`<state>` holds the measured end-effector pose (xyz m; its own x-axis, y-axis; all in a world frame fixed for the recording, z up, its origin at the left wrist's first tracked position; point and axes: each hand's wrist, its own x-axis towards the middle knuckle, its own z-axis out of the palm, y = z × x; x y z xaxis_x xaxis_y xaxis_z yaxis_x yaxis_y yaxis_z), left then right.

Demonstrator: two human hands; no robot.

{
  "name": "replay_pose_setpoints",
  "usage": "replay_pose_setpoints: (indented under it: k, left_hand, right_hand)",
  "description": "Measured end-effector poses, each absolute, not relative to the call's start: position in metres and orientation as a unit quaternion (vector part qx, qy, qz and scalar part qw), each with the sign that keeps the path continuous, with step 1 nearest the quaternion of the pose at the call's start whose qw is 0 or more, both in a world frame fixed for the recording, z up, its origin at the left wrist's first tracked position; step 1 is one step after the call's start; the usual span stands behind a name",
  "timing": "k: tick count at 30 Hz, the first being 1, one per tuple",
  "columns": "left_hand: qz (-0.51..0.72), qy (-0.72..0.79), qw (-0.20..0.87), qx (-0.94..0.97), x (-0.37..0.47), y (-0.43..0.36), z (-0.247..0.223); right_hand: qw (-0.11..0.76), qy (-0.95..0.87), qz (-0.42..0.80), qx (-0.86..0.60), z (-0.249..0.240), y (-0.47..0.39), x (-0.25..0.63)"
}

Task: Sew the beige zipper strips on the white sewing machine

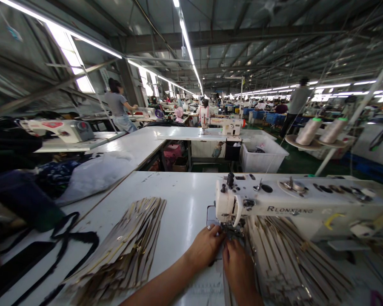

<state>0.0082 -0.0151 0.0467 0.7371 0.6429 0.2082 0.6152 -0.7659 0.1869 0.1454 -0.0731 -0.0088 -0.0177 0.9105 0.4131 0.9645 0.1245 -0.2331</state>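
Note:
A white sewing machine (261, 204) stands at the right, its needle area just beyond my hands. My left hand (207, 246) is closed, its fingertips bent at the presser foot; whatever they pinch is hidden. Close beside it, my right hand (240, 267) pinches a beige fabric strip (227, 295), which shows below the hand near the bottom edge. A fanned stack of beige strips (127, 246) with yellowish edges and small shiny spots lies to the left. More beige strips (281, 259) are spread to the right, partly under the machine arm.
Black straps (67, 250) and a white plastic bag (97, 174) lie at the left. Two thread cones (309, 131) stand at the right. A white bin (263, 155) and a second sewing machine (226, 125) are ahead. Several people work farther back.

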Motion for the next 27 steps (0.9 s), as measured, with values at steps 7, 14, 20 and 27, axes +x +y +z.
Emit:
replay_pose_setpoints:
  k: [7, 14, 20, 27]
  left_hand:
    - [0.159, 0.34, 0.061, 0.925, 0.007, -0.012, 0.039]
    - [0.2, 0.323, 0.09, 0.921, 0.008, -0.005, 0.033]
    - [0.2, 0.334, 0.096, 0.916, 0.009, -0.004, 0.031]
    - [0.199, 0.343, 0.091, 0.913, 0.007, -0.007, 0.033]
  right_hand:
    - [0.235, -0.72, -0.069, -0.649, -0.004, -0.073, 0.145]
    - [0.22, -0.724, -0.079, -0.649, -0.003, -0.07, 0.144]
    - [0.21, -0.723, -0.093, -0.651, -0.003, -0.068, 0.143]
    - [0.196, -0.716, -0.094, -0.664, -0.004, -0.068, 0.142]
